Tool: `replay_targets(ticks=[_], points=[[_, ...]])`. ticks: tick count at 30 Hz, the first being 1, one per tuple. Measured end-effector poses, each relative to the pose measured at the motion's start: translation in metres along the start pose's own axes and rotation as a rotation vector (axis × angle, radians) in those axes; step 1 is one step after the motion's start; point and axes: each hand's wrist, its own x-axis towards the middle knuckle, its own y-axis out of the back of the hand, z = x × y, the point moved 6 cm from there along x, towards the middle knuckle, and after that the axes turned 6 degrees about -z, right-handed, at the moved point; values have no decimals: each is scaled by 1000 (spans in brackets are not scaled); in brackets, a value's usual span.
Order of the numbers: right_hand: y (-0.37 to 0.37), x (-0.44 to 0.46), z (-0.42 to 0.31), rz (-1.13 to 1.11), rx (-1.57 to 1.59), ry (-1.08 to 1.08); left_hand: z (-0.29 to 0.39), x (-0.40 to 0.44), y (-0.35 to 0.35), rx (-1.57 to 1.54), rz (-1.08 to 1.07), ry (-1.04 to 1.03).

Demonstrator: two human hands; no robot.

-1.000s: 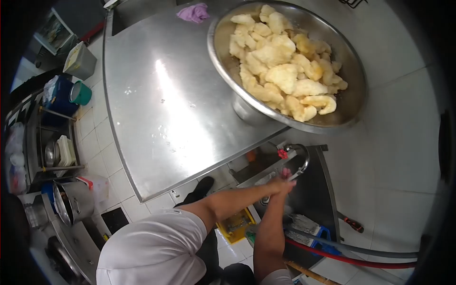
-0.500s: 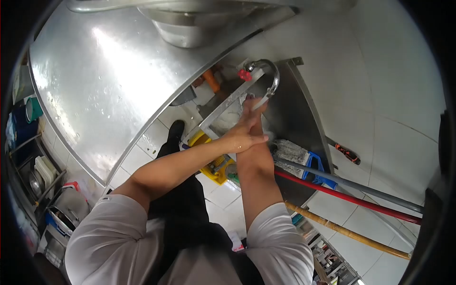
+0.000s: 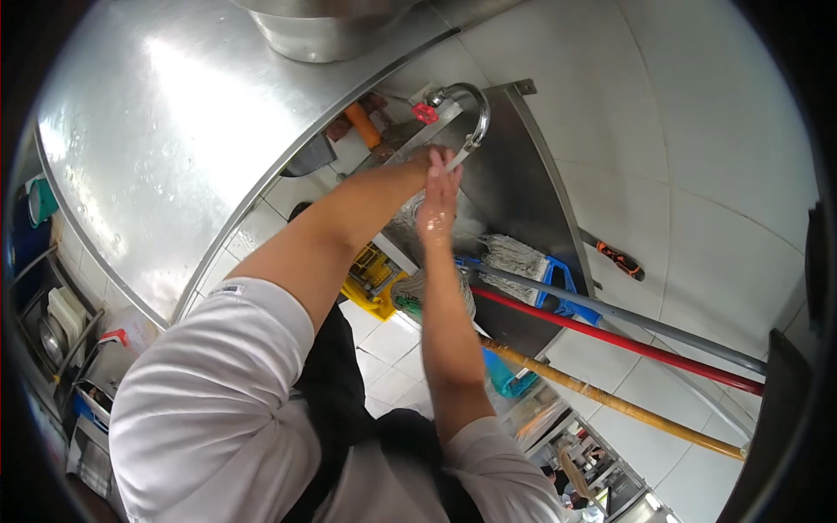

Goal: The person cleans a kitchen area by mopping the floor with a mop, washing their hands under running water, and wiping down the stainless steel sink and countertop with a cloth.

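Under the curved metal faucet (image 3: 478,113), with its red knob (image 3: 425,112), both hands are close together over the metal sink (image 3: 506,174). My right hand (image 3: 438,209) is wet, palm showing, with its fingers extended up at the stream of water (image 3: 460,158); it holds nothing. My left hand (image 3: 436,159) meets its fingertips near the water and is mostly hidden behind the wrist and the other hand, so its fingers cannot be made out.
A metal table (image 3: 157,131) bearing a metal vessel (image 3: 318,35) is at the upper left. Mop heads (image 3: 514,260), a blue mop clamp (image 3: 558,288) and several long poles lie at the right. A yellow bucket (image 3: 370,283) stands below the sink.
The view has moved down and the food bowl has left it. The hand that was on the other forearm half a second ago is now up by the water, near the other hand's fingers.
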Motion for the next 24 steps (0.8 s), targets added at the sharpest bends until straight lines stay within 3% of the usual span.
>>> replay_targets(ticks=[1,5,8,11,13,16,17,19,20,21,22,23,24], points=[[6,14,14,-79,166,11,-4,0,0,8,1,2],[9,51,29,-699,249,-406,-6,-18,-6,-14,-37,-19],[-4,51,-28,-730,-270,-147,-5,-26,-11,-24,-56,-34],[-18,37,-74,-961,23,247,-3,-27,-9,-17,-63,-45],[0,7,-138,-801,119,207,-6,-14,-9,39,-39,-36],[15,-37,-157,-245,118,521,-4,10,-16,179,3,11],[14,-47,-148,-56,177,482,-8,21,-14,196,11,36],[1,-36,-97,26,101,354,-33,57,-9,143,13,84],[-7,-21,-50,136,-71,374,-31,36,-11,-90,52,-63],[-7,-6,-21,204,-15,276,-28,13,-14,-319,60,-216],[-6,8,8,274,48,182,-24,6,-8,-485,-42,-177],[-3,31,28,300,341,-8,-20,0,-2,-647,-135,-122],[-11,40,45,290,620,-217,-2,-16,5,-357,-53,-165]])
